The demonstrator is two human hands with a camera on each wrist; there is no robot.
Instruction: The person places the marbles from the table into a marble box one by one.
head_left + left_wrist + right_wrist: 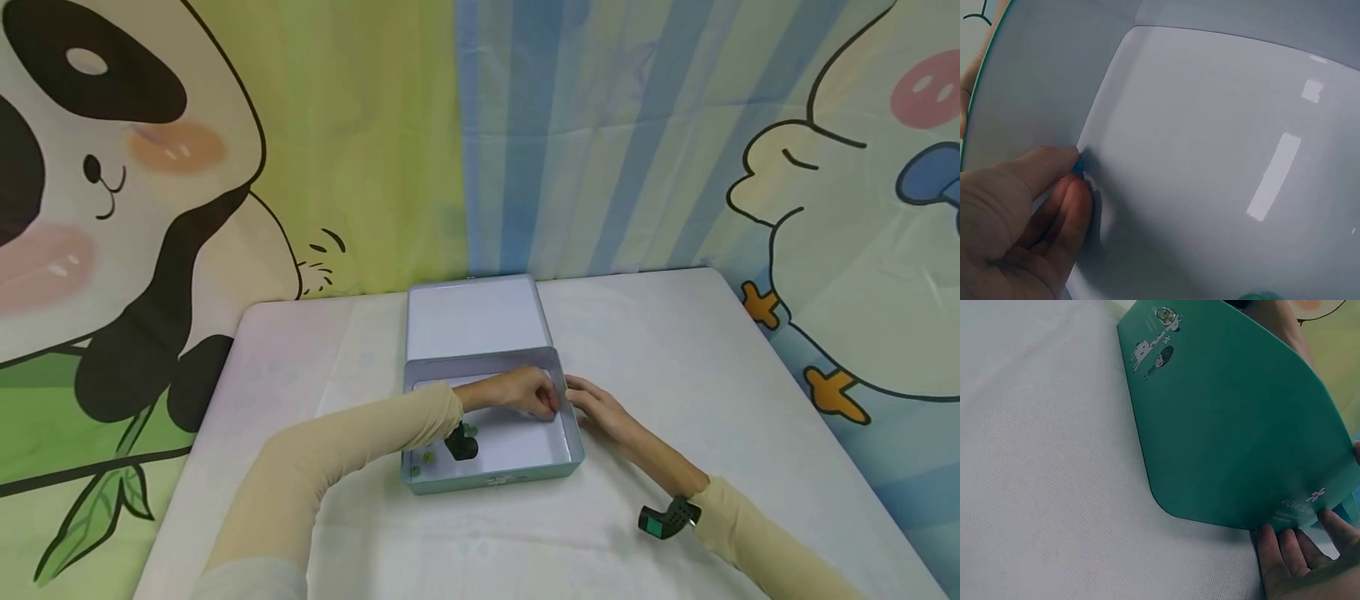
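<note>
A light green tin box (540,473) stands on the table with its hinged lid (476,318) laid back behind it. Inside, my left hand (528,392) reaches to the right wall. Its thumb and fingertips pinch a small blue piece (1077,166), mostly covered by the fingers, close over the white floor of the box. My right hand (609,414) is outside the box, its extended fingertips touching the right side wall (1229,425). A green piece (470,430) lies on the box floor, partly behind the left wrist's black device.
Toward the box's front left corner lie a yellow-green piece (429,457) and a small green one (416,472). A white cloth covers the table (645,333). Behind it hangs a printed curtain (390,150) with a panda and a white bird.
</note>
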